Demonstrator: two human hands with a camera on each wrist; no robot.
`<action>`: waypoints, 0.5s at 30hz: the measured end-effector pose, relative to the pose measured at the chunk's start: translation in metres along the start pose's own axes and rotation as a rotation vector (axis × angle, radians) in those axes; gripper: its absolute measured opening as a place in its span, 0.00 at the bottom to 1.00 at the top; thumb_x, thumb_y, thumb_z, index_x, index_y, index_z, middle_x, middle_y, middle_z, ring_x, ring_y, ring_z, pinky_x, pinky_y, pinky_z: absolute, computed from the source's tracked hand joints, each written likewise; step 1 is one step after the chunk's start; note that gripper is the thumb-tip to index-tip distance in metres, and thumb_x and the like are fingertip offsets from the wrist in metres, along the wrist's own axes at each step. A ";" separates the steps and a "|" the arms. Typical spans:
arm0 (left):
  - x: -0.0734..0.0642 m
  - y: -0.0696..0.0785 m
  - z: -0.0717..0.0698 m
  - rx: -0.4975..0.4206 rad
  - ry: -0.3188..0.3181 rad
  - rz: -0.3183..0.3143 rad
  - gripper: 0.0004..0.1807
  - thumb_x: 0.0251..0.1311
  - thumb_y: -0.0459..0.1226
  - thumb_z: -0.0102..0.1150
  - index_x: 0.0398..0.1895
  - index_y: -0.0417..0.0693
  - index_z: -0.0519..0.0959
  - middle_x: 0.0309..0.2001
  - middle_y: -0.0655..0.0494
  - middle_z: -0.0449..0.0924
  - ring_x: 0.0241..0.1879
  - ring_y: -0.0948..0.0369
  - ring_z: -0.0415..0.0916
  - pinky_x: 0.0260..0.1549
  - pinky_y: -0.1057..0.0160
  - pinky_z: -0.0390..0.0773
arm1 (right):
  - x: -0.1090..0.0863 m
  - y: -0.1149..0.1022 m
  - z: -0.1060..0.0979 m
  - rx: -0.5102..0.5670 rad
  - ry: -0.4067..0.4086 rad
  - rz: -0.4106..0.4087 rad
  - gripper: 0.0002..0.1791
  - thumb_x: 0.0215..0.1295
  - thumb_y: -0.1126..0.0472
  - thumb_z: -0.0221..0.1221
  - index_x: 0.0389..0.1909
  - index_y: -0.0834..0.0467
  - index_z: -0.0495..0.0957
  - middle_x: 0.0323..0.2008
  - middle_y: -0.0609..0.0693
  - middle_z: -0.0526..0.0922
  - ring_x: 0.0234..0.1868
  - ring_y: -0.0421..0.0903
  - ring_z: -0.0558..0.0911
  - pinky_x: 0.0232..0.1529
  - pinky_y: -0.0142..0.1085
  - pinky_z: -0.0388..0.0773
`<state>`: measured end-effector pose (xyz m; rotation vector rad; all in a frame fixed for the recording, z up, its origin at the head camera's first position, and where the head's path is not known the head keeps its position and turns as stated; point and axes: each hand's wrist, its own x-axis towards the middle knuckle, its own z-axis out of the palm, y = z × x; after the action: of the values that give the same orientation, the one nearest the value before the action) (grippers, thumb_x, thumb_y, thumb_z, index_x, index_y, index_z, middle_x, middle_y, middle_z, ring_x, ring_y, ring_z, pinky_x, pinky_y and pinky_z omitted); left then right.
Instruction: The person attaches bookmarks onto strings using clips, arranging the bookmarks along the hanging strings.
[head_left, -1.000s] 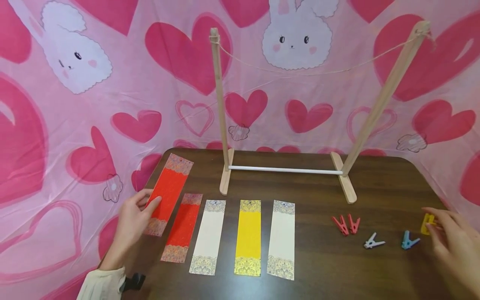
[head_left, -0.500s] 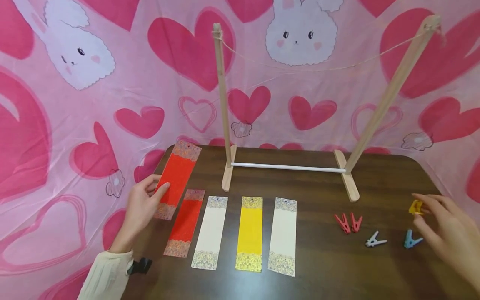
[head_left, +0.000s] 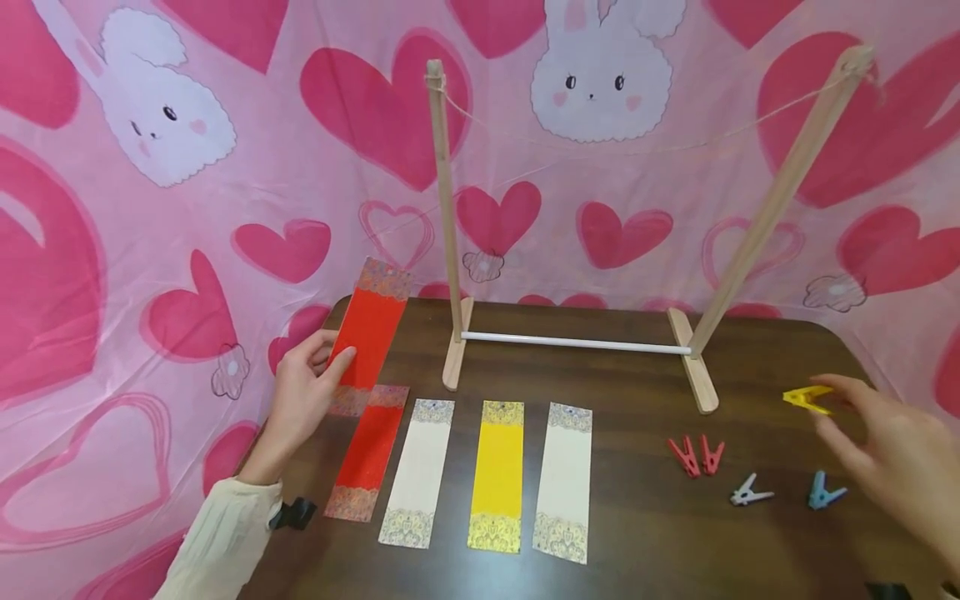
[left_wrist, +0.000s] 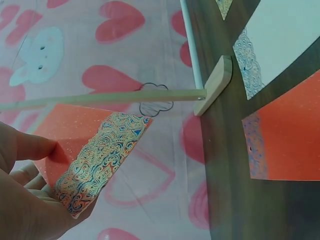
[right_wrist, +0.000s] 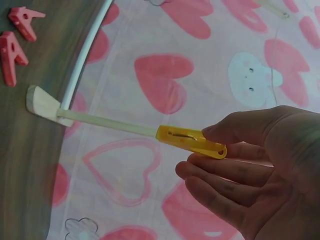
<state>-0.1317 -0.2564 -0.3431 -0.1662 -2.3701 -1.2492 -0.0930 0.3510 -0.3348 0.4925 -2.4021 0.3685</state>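
Note:
A red bookmark [head_left: 369,333] with patterned ends is pinched near its lower end by my left hand [head_left: 303,383], lifted off the table and tilted. In the left wrist view the thumb lies on the red face of the bookmark [left_wrist: 75,132], beside its patterned end. My right hand [head_left: 892,442] pinches a yellow clothespin [head_left: 807,398] in the air at the right. Seen from the right wrist, thumb and fingers grip one end of the clothespin [right_wrist: 187,140]. On the table lie a second red bookmark [head_left: 371,454], a white one [head_left: 417,475], a yellow one [head_left: 497,475] and another white one [head_left: 562,483].
A wooden stand [head_left: 447,200] rises at the table's back, with a string [head_left: 738,129] between its posts and a white rod [head_left: 570,341] low down. Two red clothespins [head_left: 697,457], a white one [head_left: 750,490] and a blue one [head_left: 827,490] lie at the right. A heart-patterned cloth hangs behind.
My left hand has raised the red bookmark up and to the right. The right hand has lifted the yellow clothespin from beside the blue one and carried it leftward.

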 end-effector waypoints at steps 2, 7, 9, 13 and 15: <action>0.002 0.002 0.002 -0.012 -0.006 0.007 0.11 0.65 0.33 0.64 0.48 0.37 0.80 0.37 0.41 0.87 0.28 0.63 0.85 0.30 0.72 0.81 | 0.003 -0.004 -0.001 -0.011 -0.018 0.002 0.22 0.71 0.49 0.56 0.47 0.66 0.77 0.31 0.69 0.83 0.16 0.45 0.69 0.17 0.36 0.63; 0.012 0.008 0.004 -0.032 -0.004 0.032 0.11 0.65 0.34 0.63 0.47 0.38 0.80 0.38 0.41 0.87 0.29 0.58 0.85 0.30 0.72 0.81 | 0.015 -0.013 -0.001 0.020 0.000 -0.015 0.20 0.65 0.55 0.65 0.49 0.67 0.78 0.34 0.64 0.85 0.24 0.55 0.78 0.24 0.34 0.68; 0.015 0.010 0.006 -0.040 -0.011 0.038 0.11 0.66 0.35 0.63 0.48 0.38 0.80 0.39 0.42 0.87 0.31 0.57 0.86 0.31 0.71 0.81 | 0.023 -0.018 -0.001 0.035 0.015 -0.026 0.23 0.65 0.53 0.65 0.51 0.67 0.78 0.34 0.63 0.86 0.26 0.56 0.79 0.25 0.33 0.69; 0.018 0.014 0.008 -0.070 -0.029 0.037 0.12 0.66 0.35 0.62 0.50 0.38 0.79 0.41 0.41 0.87 0.33 0.56 0.86 0.33 0.71 0.82 | 0.039 -0.028 -0.001 0.044 0.035 -0.056 0.24 0.65 0.52 0.65 0.53 0.66 0.78 0.35 0.62 0.86 0.27 0.56 0.79 0.28 0.34 0.70; 0.020 0.015 0.009 -0.087 -0.030 0.034 0.12 0.66 0.35 0.62 0.49 0.38 0.79 0.41 0.41 0.86 0.33 0.56 0.87 0.34 0.71 0.82 | 0.047 -0.035 -0.001 0.057 0.040 -0.070 0.23 0.64 0.54 0.66 0.54 0.66 0.78 0.38 0.62 0.86 0.29 0.54 0.78 0.33 0.33 0.69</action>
<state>-0.1476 -0.2420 -0.3277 -0.2526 -2.3298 -1.3433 -0.1110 0.3088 -0.2989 0.5876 -2.3345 0.4131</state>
